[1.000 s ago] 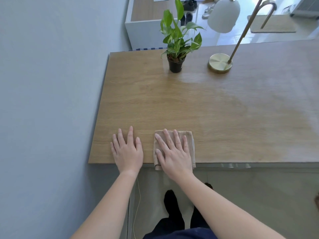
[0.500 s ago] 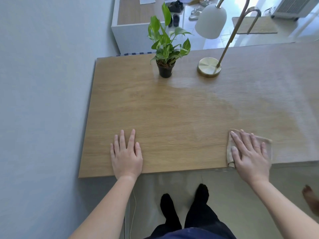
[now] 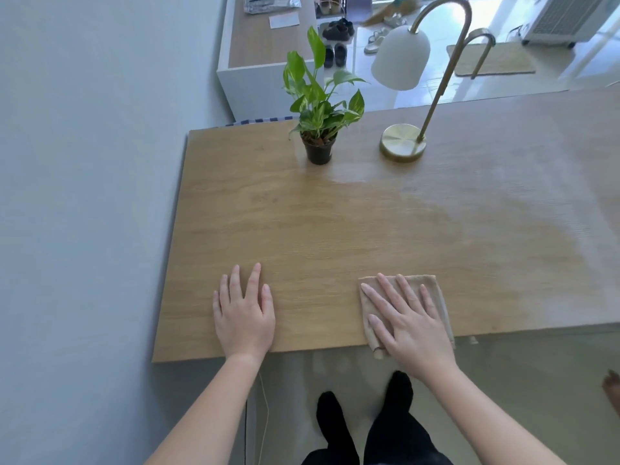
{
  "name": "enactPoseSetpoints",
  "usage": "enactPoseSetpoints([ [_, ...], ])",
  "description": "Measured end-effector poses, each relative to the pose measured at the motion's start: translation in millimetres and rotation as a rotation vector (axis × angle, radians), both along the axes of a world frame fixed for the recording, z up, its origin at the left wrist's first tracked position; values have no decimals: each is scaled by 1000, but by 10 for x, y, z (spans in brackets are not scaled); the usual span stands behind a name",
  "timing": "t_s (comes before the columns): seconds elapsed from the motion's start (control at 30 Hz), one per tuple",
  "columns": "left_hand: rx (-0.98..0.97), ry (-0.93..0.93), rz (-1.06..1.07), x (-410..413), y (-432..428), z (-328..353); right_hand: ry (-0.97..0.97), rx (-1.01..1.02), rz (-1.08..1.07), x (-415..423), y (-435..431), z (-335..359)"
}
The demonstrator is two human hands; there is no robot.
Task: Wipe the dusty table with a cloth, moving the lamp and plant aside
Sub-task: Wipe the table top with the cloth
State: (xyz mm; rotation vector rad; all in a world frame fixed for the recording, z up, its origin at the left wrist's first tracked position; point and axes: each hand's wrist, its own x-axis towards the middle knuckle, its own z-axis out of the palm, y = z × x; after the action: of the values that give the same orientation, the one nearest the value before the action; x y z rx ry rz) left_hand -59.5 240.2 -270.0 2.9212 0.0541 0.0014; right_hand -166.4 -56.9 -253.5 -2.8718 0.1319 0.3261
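Note:
The wooden table [image 3: 302,223] looks clean and warm-toned on the left and pale with dust on the right and at the back. My right hand [image 3: 406,323] presses flat on a folded beige cloth [image 3: 432,286] at the front edge, and one cloth corner hangs over the edge. My left hand [image 3: 243,313] lies flat and empty on the table to the left, fingers apart. A green plant in a black pot [image 3: 318,142] stands at the back. To its right stands the brass lamp [image 3: 402,142] with a white shade.
A grey wall runs along the table's left side. Behind the table are a white cabinet [image 3: 255,78], shoes and a mat on a glossy floor. A thin cord [image 3: 265,414] hangs below the front edge, near my black-socked feet.
My right hand swept the cloth right along the front edge, then slid it back left toward the middle. My left hand stayed flat in place.

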Motion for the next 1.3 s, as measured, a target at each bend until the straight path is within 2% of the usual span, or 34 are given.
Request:
enactPoseSetpoints([
  [0.07, -5, -6, -28, 97, -2, 0, 28, -19, -95, -15, -436, 57],
  [0.2, -1, 23, -52, 185, -24, -48, 71, -41, -416, 287, -1187, 148],
  [0.27, -3, 16, -44, 171, -41, -56, 65, -23, -581, 656, -1281, 143],
  [0.33, -2, 8, -44, 179, -42, -61, 52, -18, -641, 1084, -1111, 111],
  [0.4, 1, 8, -47, 195, -32, -66, 50, 10, -553, 1414, -740, 90],
  [0.47, 8, 9, -48, 193, -28, -65, 53, 40, -337, 1528, -276, 88],
  [0.57, 4, 3, -54, 189, -24, -56, 44, 61, 24, 1183, 211, 90],
  [0.63, 7, -1, -58, 187, -22, -65, 57, 57, 148, 854, 122, 121],
  [0.73, 10, -6, -60, 190, -12, -89, 63, 20, 68, 692, -513, 172],
  [0.83, 2, -9, -70, 218, -19, -105, 70, -19, -227, 940, -1147, 201],
  [0.97, 14, -6, -78, 238, -27, -129, 75, 20, -513, 1721, -1077, 226],
  [1.03, 10, -6, -84, 243, -15, -125, 83, 48, -450, 2010, -726, 213],
  [1.17, 15, -2, -92, 266, -17, -129, 39, 49, -37, 1955, -165, 135],
  [1.23, 6, -4, -100, 268, -26, -129, 44, 45, 82, 1652, -262, 109],
  [1.3, 6, -8, -102, 281, -9, -142, 37, 30, 66, 1464, -566, 124],
])
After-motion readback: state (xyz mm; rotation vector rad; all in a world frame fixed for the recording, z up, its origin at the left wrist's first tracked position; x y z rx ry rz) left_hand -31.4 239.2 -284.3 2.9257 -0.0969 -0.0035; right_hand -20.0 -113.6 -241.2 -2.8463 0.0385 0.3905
